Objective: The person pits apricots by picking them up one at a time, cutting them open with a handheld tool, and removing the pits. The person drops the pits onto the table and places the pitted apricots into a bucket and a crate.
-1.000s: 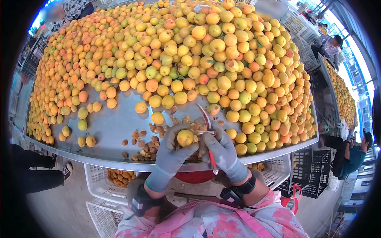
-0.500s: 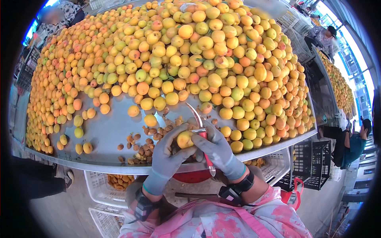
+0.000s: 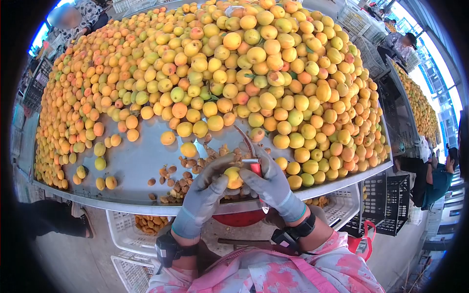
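A yellow apricot (image 3: 234, 177) is pinched in the gloved fingers of my left hand (image 3: 201, 188), close over the table's front edge. My right hand (image 3: 271, 181) is closed around a curved knife (image 3: 256, 167) with a red handle, and its thumb reaches to the apricot's right side. The knife's hooked blade points up and away from me, clear of the apricot. Just beyond my hands lie brown apricot pits and scraps (image 3: 183, 183) on the metal table (image 3: 139, 158). A large heap of apricots (image 3: 220, 90) covers the table farther back.
White crates (image 3: 115, 233) stand below the front edge, one holding opened apricots (image 3: 150, 223). A red basin (image 3: 238, 218) sits beneath my hands. Black crates (image 3: 394, 205) are to the right. A seated person (image 3: 436, 184) is at the right; another person (image 3: 90, 17) stands beyond the heap, far left.
The apricot has turned slightly and moved a little to the right. My right hand has rotated the knife, so its handle is more hidden behind the fingers. The view has shifted slightly.
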The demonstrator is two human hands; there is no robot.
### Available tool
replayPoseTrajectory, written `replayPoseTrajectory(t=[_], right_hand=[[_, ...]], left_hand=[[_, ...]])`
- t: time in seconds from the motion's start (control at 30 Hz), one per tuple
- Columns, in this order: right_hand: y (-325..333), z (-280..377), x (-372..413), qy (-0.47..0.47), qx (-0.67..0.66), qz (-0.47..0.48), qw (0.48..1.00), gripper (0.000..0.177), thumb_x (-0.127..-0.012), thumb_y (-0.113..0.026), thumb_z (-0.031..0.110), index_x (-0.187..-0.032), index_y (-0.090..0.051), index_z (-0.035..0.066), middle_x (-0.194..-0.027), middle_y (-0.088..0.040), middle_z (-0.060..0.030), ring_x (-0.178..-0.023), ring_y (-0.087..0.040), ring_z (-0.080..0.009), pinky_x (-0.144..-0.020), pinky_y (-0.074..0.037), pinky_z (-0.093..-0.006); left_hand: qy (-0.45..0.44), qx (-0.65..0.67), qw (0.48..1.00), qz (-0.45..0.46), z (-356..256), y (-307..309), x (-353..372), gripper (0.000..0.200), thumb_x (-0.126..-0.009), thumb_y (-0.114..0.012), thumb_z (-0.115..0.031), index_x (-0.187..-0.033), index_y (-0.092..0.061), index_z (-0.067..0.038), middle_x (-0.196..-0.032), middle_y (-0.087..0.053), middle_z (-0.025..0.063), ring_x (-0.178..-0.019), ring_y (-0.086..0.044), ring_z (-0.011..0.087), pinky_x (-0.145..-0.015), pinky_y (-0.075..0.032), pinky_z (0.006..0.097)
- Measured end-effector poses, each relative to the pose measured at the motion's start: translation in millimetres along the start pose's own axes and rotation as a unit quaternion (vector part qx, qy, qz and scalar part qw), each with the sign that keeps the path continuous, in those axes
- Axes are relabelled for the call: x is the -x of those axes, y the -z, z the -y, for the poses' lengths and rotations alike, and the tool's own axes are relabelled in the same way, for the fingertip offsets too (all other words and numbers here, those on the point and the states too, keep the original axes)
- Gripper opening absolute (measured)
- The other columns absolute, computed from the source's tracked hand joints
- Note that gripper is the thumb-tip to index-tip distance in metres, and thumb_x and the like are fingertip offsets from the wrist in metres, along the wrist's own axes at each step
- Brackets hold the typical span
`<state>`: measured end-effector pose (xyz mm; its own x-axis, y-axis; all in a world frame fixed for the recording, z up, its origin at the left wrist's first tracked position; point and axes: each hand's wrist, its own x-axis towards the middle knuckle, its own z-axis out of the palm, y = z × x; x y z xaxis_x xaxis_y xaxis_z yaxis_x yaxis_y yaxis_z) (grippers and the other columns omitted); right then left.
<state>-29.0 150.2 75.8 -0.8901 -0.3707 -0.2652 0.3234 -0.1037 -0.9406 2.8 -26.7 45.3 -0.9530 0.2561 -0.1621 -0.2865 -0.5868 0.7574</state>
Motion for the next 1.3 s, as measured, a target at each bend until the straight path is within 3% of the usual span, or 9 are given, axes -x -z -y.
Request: replayPoseTrajectory(t=[0.2, 0.37, 0.5, 0.57, 0.67, 1.0, 1.1, 1.17, 1.3], right_hand=[[0.6, -3.5, -1.3, 0.01, 0.031, -0.022, 0.999, 0.063, -0.093, -0.06, 0.013, -0.145, -0.026, 0.0, -0.093, -0.058, -0.0015, -0.063, -0.052, -0.0037, -0.053, -0.045, -0.0186], [5.3, 4.4, 0.2, 0.011, -0.026, -0.041, 0.999, 0.057, -0.096, -0.054, 0.019, -0.144, -0.028, 0.001, -0.09, -0.058, -0.0012, -0.058, -0.053, -0.0035, -0.049, -0.043, -0.0172], [2.9, 0.6, 3.6, 0.017, 0.074, -0.015, 0.997, 0.051, -0.099, -0.049, 0.023, -0.142, -0.034, 0.001, -0.104, -0.06, -0.0084, -0.081, -0.061, -0.0141, -0.069, -0.049, -0.0239], [-2.9, -4.4, 7.3, 0.061, 0.153, -0.012, 0.986, 0.05, -0.099, -0.049, 0.023, -0.141, -0.035, 0.001, -0.112, -0.061, -0.0133, -0.093, -0.064, -0.0211, -0.08, -0.05, -0.0281], [-11.1, -8.6, 12.1, 0.146, 0.274, 0.023, 0.95, 0.051, -0.097, -0.049, 0.021, -0.141, -0.034, -0.001, -0.131, -0.05, -0.0255, -0.122, -0.051, -0.037, -0.099, -0.042, -0.037], [-16.9, -14.3, 7.0, 0.094, 0.257, 0.044, 0.961, 0.055, -0.098, -0.048, 0.024, -0.143, -0.03, -0.001, -0.132, -0.05, -0.0249, -0.123, -0.051, -0.0366, -0.099, -0.042, -0.0367], [-15.5, -15.7, 6.0, 0.174, 0.268, 0.033, 0.947, 0.055, -0.098, -0.047, 0.025, -0.143, -0.029, -0.002, -0.132, -0.05, -0.0253, -0.122, -0.051, -0.0373, -0.099, -0.042, -0.0366], [-14.4, -18.9, 9.1, 0.062, 0.215, 0.034, 0.974, 0.055, -0.099, -0.046, 0.025, -0.143, -0.029, -0.002, -0.132, -0.049, -0.0262, -0.122, -0.051, -0.037, -0.098, -0.042, -0.0366], [-14.0, -21.5, 7.4, 0.091, 0.239, 0.029, 0.966, 0.055, -0.098, -0.048, 0.023, -0.144, -0.029, -0.001, -0.132, -0.049, -0.027, -0.121, -0.052, -0.0368, -0.097, -0.042, -0.037]], left_hand=[[0.046, -0.082, 0.995, 0.029, -10.1, -3.1, 3.7, 0.057, -0.093, -0.06, -0.033, -0.139, -0.041, -0.004, -0.127, -0.053, 0.0058, -0.109, -0.056, 0.0152, -0.089, -0.051, 0.0296], [0.059, 0.046, 0.997, -0.024, -7.6, -4.3, 3.3, 0.06, -0.09, -0.065, -0.034, -0.138, -0.042, -0.006, -0.124, -0.057, 0.0044, -0.106, -0.059, 0.0141, -0.08, -0.052, 0.025], [0.035, 0.078, 0.996, -0.035, 1.4, 5.3, -1.1, 0.059, -0.088, -0.067, -0.033, -0.136, -0.044, -0.008, -0.121, -0.059, 0.0034, -0.105, -0.06, 0.0141, -0.075, -0.052, 0.0229], [-0.02, 0.051, 0.996, -0.069, -0.8, -0.8, -1.9, 0.061, -0.088, -0.066, -0.037, -0.136, -0.044, -0.007, -0.122, -0.056, 0.0039, -0.11, -0.057, 0.018, -0.089, -0.051, 0.0332], [-0.027, 0.065, 0.996, -0.048, 9.0, 9.9, -1.8, 0.061, -0.087, -0.065, -0.039, -0.136, -0.045, -0.008, -0.123, -0.056, 0.0026, -0.112, -0.056, 0.0174, -0.092, -0.05, 0.0338], [0.017, 0.184, 0.979, -0.087, -2.2, -10.0, -1.9, 0.056, -0.092, -0.063, -0.032, -0.14, -0.044, -0.01, -0.124, -0.057, -0.0015, -0.109, -0.054, 0.0099, -0.08, -0.048, 0.0238], [-0.004, 0.11, 0.992, -0.067, -0.3, -6.7, 0.8, 0.058, -0.093, -0.062, -0.031, -0.141, -0.04, -0.008, -0.124, -0.057, -0.0007, -0.11, -0.053, 0.0086, -0.083, -0.048, 0.0244], [-0.01, 0.044, 0.997, -0.065, 3.4, 1.5, 1.4, 0.058, -0.092, -0.063, -0.03, -0.14, -0.041, -0.006, -0.123, -0.058, 0.0006, -0.109, -0.055, 0.0096, -0.083, -0.049, 0.0248], [-0.042, 0.038, 0.994, -0.088, 5.0, 0.4, -2.1, 0.056, -0.092, -0.064, -0.029, -0.138, -0.044, -0.005, -0.121, -0.058, 0.0017, -0.104, -0.057, 0.0097, -0.082, -0.05, 0.0249]])
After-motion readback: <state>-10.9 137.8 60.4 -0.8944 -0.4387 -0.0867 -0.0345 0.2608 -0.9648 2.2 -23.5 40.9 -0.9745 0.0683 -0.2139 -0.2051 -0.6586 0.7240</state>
